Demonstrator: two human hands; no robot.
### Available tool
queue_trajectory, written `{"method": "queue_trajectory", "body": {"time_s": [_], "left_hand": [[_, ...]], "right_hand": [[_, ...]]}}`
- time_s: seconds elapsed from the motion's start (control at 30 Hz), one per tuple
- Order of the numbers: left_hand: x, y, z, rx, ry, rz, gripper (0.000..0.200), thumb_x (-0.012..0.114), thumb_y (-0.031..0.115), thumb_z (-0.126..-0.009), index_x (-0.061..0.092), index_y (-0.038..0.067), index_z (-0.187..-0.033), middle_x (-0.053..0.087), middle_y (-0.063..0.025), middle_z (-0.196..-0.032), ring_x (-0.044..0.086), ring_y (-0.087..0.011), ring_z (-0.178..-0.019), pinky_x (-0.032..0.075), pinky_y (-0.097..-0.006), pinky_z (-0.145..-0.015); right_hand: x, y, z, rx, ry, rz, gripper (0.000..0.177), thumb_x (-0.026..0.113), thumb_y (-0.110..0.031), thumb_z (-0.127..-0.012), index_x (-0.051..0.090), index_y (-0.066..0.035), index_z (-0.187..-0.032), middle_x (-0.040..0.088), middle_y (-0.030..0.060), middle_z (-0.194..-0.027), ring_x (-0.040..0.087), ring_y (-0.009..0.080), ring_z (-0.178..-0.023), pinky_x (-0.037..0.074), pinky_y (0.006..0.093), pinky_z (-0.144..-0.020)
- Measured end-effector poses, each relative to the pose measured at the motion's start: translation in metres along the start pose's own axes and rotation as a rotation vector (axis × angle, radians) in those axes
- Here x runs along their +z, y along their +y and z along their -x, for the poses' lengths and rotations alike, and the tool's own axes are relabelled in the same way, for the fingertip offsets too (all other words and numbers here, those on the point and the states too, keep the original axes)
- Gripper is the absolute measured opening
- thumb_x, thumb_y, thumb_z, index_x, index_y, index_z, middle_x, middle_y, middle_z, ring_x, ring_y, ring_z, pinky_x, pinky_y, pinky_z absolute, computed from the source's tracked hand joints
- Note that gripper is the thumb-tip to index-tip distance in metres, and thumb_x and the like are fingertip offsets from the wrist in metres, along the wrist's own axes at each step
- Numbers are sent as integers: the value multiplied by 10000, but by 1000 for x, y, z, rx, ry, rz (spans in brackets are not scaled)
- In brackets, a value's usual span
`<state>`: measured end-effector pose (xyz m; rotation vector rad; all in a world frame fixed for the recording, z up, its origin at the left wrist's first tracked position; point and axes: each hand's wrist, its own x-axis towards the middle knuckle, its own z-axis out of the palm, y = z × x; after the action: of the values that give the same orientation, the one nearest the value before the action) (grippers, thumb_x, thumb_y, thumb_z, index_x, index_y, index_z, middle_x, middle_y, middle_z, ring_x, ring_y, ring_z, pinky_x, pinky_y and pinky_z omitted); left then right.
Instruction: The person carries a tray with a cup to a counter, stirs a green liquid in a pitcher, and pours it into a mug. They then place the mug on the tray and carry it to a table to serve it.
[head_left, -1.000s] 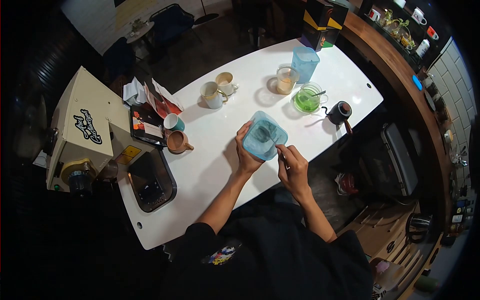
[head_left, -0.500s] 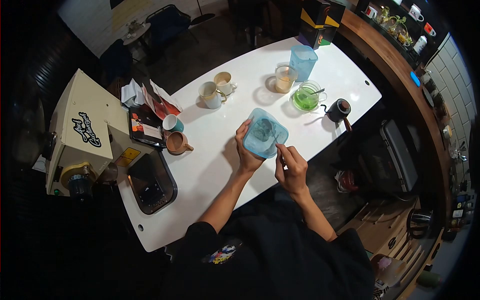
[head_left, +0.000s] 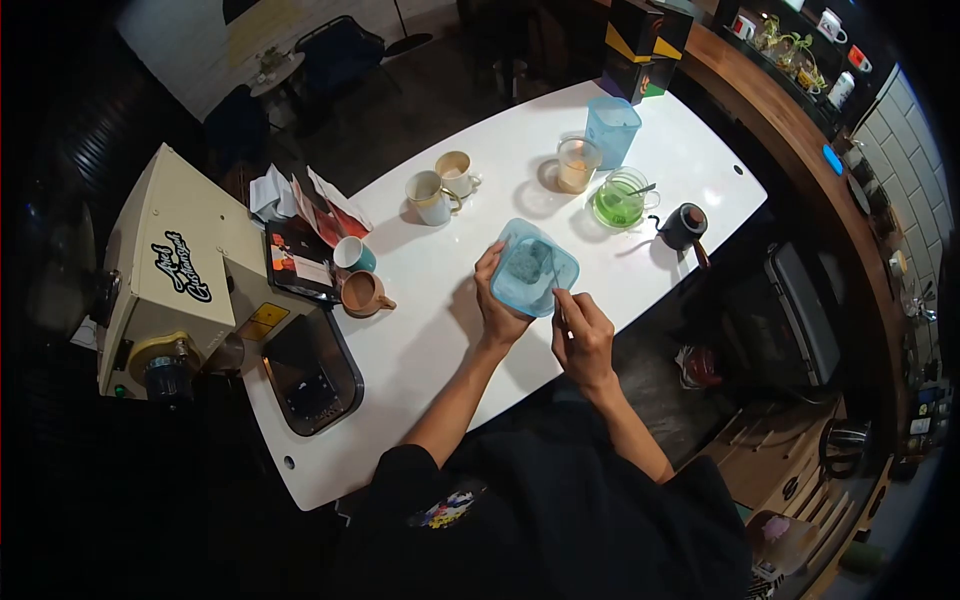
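My left hand (head_left: 498, 300) is wrapped around the side of a translucent blue plastic container (head_left: 508, 290), holding it above the white table. The container is tilted so its opening faces me, and some wet residue shows inside. Pinched between the fingers of my right hand (head_left: 584, 335) is a thin-handled spoon (head_left: 555, 272) that reaches into the container. The spoon's lower end is hard to make out. Beyond the container stand a glass cup of green liquid (head_left: 618, 205) with a spoon in it, a glass with a beige drink (head_left: 576, 172) and a tall blue pitcher (head_left: 612, 130).
A black kettle (head_left: 684, 228) stands near the table's right edge. Two pale mugs (head_left: 432, 203) stand to the left, with a teal-sided cup (head_left: 355, 255) and a brown cup (head_left: 364, 294) by the cream machine (head_left: 165, 285). Black boxes (head_left: 645, 45) sit at the far end.
The whole view has shifted slightly, so the table and its objects sit a little lower and further right. Both hands keep their hold on the container and spoon, almost in place.
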<state>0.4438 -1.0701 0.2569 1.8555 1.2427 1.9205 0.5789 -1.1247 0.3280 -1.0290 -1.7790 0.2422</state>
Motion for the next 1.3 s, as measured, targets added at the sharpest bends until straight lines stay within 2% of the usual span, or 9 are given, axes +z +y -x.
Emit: {"method": "queue_trajectory", "body": {"time_s": [0.27, 0.53, 0.67, 0.77, 0.87, 0.93, 1.0, 1.13, 1.3], "left_hand": [[-1, -7, 0, 109, -22, -47, 709, 781, 181, -733, 333, 80, -1273, 425, -237, -1329, 485, -383, -1205, 425, -456, -1003], [-4, -1, 2, 222, -35, -173, 596, 710, 207, -809, 353, 113, -1278, 460, -204, -1299, 477, -407, -1214, 307, -565, -1078], [-3, -8, 6, 245, -3, -152, 634, 766, 208, -739, 380, 75, -1224, 475, -221, -1298, 462, -433, -1216, 277, -589, -1082], [-7, -5, 2, 178, 27, -107, 644, 744, 212, -780, 352, 122, -1283, 452, -214, -1302, 466, -398, -1231, 335, -539, -1066], [-9, -9, -3, 149, 54, -59, 769, 811, 224, -713, 329, 87, -1297, 427, -212, -1318, 479, -364, -1219, 385, -476, -1038], [-9, -9, -3, 41, 81, 15, 862, 882, 177, -602, 354, 33, -1268, 460, -207, -1306, 493, -388, -1189, 391, -470, -1035], [-8, -10, -5, -7, 62, 38, 890, 889, 186, -593, 344, 20, -1278, 435, -198, -1321, 484, -366, -1202, 394, -445, -1034], [-7, -12, -8, -180, -28, 162, 991, 918, 206, -548, 314, 3, -1308, 358, -168, -1355, 436, -298, -1249, 387, -398, -1041], [-7, -23, -10, -177, -111, 132, 1079, 923, 287, -549, 245, 7, -1339, 393, -156, -1298, 476, -248, -1189, 428, -378, -1008]], "right_hand": [[10, -9, -3, 3, -77, 1, 298, 671, 61, -755, 623, 19, -1046, 537, 129, -718, 567, 289, -580, 453, 371, -527], [19, -5, -14, -27, -84, 131, 264, 674, 38, -764, 638, 27, -1025, 548, 118, -701, 591, 262, -593, 468, 353, -522], [17, -10, -11, 103, -118, -41, 174, 652, 38, -789, 660, 45, -962, 558, 125, -662, 599, 215, -519, 464, 324, -492], [13, -12, -14, 175, -71, -130, 140, 634, 47, -815, 677, 53, -948, 573, 119, -643, 610, 164, -507, 472, 287, -481], [14, -14, -11, 319, 26, -281, 153, 622, 59, -831, 685, 50, -971, 585, 107, -641, 626, 137, -540, 486, 254, -489], [12, -12, -10, 299, 14, -276, 183, 612, 72, -836, 683, 43, -1002, 598, 103, -659, 637, 132, -554, 499, 239, -495], [14, -12, -11, 127, 19, -172, 172, 619, 65, -836, 682, 45, -994, 596, 99, -664, 615, 113, -551, 493, 242, -500], [17, -6, -11, 144, -64, -104, 165, 624, 63, -832, 681, 43, -986, 606, 100, -677, 582, 93, -551, 474, 241, -497], [20, 3, -7, 437, -47, -356, 248, 676, -5, -825, 629, 39, -1065, 580, 72, -684, 545, 105, -587, 494, 258, -550]]}}
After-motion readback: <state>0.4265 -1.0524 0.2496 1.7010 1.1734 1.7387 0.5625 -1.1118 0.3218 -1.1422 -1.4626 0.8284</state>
